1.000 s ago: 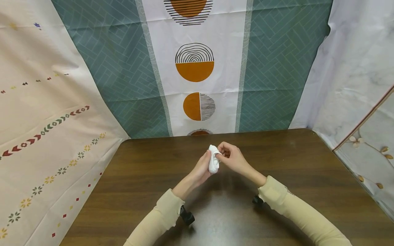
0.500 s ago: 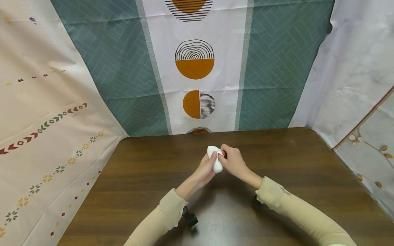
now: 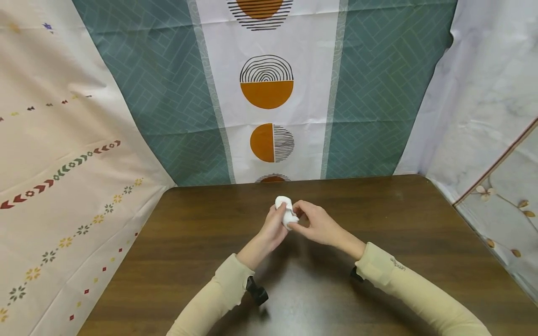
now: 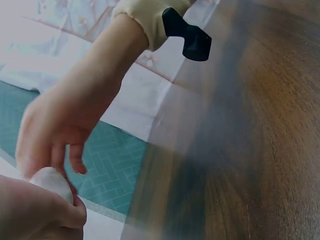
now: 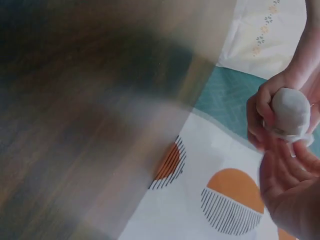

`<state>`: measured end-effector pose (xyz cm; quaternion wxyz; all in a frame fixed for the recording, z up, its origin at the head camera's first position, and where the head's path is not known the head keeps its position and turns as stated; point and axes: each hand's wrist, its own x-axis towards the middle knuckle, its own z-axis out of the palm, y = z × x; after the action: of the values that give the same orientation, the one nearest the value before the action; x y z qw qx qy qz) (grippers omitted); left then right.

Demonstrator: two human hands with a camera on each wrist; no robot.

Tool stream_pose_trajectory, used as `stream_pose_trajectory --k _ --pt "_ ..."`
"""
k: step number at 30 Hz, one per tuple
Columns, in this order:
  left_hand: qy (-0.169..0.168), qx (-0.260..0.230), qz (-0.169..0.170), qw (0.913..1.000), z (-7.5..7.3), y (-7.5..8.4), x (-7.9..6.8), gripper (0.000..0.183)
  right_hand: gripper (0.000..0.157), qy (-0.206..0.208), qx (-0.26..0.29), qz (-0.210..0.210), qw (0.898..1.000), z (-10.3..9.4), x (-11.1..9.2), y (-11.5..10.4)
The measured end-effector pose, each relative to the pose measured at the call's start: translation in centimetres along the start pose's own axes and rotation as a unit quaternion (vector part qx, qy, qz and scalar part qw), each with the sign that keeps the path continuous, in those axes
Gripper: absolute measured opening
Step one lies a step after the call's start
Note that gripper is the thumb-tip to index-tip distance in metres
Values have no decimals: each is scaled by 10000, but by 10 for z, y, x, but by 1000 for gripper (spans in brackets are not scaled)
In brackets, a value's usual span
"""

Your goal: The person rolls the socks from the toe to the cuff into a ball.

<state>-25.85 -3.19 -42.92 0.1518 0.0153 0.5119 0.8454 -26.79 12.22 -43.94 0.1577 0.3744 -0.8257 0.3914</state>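
Note:
A small white bundle of rolled cloth is held above the far middle of the table. My left hand grips it from the left, thumb lying over its side. From the right, my right hand pinches its edge between thumb and bent fingers. In the left wrist view the bundle pokes out of the left fist, and the right hand reaches down to it, slightly blurred. The right wrist view shows the bundle's rounded end and a loose fold beneath. Exactly what kind of cloth it is cannot be made out.
The dark wooden table spreads beneath both arms. Behind it hangs a green and white patterned curtain. A cream cloth with small motifs covers the left side, and pale marbled sheeting the right. Black wrist mounts sit under the cuffs.
Both hands have shifted slightly left with the bundle. It has been turned and reshaped, with a fold now showing at its right. The right fingers have spread from a tighter pinch.

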Motion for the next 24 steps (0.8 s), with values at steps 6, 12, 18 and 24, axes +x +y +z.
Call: stream_pose_trajectory --k 6,12,18,24 --pt "-136 -1 -102 9999 -6 0 4 47 40 -91 -26 855 9963 0 -3 5" --pt "108 798 -264 9964 -20 -7 10 47 58 -196 468 2037 9777 -3 -7 10" --pt "222 766 -726 9942 -27 -18 17 57 54 -606 1016 3201 9400 -6 -8 15" --pt "63 886 -1029 9907 -24 -29 22 57 40 -764 1902 4051 8910 -4 -8 26"
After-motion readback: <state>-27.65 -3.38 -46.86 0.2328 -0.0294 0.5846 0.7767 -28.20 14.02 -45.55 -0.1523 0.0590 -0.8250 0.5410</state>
